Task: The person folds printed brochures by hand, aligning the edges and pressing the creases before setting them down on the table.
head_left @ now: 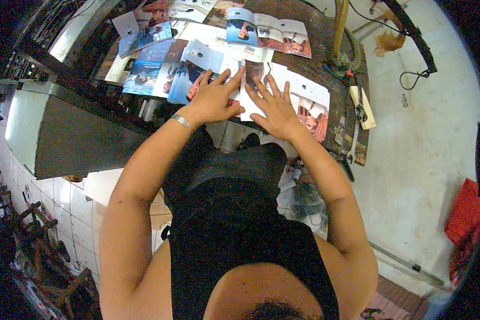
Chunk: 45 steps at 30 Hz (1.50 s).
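Both my hands lie flat with fingers spread on printed folded leaflets at the near edge of a dark worktable [317, 16]. My left hand [210, 98] rests on a blue-and-white leaflet [198, 56] that overlaps others. Beside it, my right hand [277, 113] presses on a partly unfolded leaflet [310, 90] with pictures on its panels. Neither hand grips anything. Farther back lies another unfolded leaflet [269, 29], next to white printed sheets [213, 36]. To the left are a blue printed sheet [145, 72] and a half-open leaflet [144, 32].
A wrench [354, 136] and a pale wooden piece [365, 109] lie at the table's right edge. Behind them rises a yellowish hose [341, 29]. A grey metal box [80, 128] stands at left. Red cloth [464, 213] is at far right.
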Each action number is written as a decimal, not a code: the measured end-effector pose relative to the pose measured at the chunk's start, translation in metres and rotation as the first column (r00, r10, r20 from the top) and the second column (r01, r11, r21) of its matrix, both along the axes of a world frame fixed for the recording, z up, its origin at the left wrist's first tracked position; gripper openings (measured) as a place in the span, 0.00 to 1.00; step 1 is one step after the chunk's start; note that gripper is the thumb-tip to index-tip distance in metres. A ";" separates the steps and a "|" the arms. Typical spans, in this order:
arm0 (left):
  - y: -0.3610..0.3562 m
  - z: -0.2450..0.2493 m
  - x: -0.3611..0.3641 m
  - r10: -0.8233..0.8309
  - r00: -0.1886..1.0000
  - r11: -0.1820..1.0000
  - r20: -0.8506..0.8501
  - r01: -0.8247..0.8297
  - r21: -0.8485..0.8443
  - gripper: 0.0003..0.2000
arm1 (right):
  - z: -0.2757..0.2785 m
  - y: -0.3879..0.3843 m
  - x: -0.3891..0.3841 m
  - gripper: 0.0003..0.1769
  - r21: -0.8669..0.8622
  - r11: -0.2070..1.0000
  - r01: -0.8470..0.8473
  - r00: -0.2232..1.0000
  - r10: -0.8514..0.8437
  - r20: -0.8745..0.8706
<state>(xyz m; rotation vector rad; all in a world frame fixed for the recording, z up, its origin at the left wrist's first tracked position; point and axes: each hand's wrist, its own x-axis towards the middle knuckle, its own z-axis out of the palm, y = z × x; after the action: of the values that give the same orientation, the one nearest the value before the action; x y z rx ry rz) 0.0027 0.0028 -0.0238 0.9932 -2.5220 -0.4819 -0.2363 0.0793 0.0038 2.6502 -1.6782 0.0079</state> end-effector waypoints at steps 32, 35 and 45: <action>0.003 0.000 0.000 0.010 0.991 0.999 -0.135 -0.005 0.042 0.56 | 0.000 -0.001 0.001 0.47 -0.001 1.000 0.003 0.999 -0.003 -0.035; 0.003 -0.006 0.001 0.007 0.989 0.998 -0.146 -0.017 -0.061 0.51 | 0.000 0.000 0.003 0.48 0.007 1.000 0.008 0.999 -0.008 -0.036; 0.001 -0.011 0.003 -0.033 0.999 0.989 -0.027 0.029 -0.147 0.35 | 0.002 0.000 0.002 0.48 0.016 1.000 0.008 1.000 -0.007 -0.014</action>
<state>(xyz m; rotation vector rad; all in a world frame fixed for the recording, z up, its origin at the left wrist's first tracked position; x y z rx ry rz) 0.0053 0.0038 -0.0346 0.8866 -2.5093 -0.3118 -0.2343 0.0798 0.0056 2.6494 -1.6916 -0.0237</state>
